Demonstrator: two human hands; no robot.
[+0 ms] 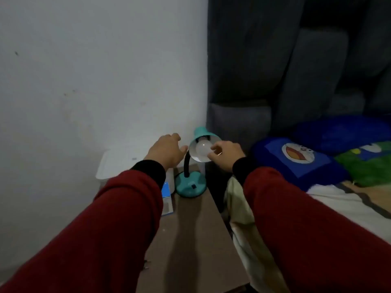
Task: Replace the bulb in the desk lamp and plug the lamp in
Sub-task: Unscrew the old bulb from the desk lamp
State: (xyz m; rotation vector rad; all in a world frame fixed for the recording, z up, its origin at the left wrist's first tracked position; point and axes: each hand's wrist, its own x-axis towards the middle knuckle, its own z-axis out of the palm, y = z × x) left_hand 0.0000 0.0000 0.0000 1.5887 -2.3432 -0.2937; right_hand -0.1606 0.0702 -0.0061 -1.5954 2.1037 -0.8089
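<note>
Dim bedside brown tabletop (190, 240); my right hand (225, 153) pinches frosted white bulb (202, 149) inside teal gooseneck lamp (190, 182) to twist it; left hand (166, 150) released, reaching to steady shade.

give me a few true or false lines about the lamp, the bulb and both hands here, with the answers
1. The right hand has its fingertips on the bulb inside the lamp shade. True.
2. The left hand is gripping the lamp's base. False: it is in the air, left of the shade, holding nothing.
3. The lamp is teal with a dark bendy neck. True.
4. The bulb is lit. False: it looks unlit, and the room is dim.
5. The lamp stands on the bed. False: its base sits on the brown bedside table, left of the bed.
</note>
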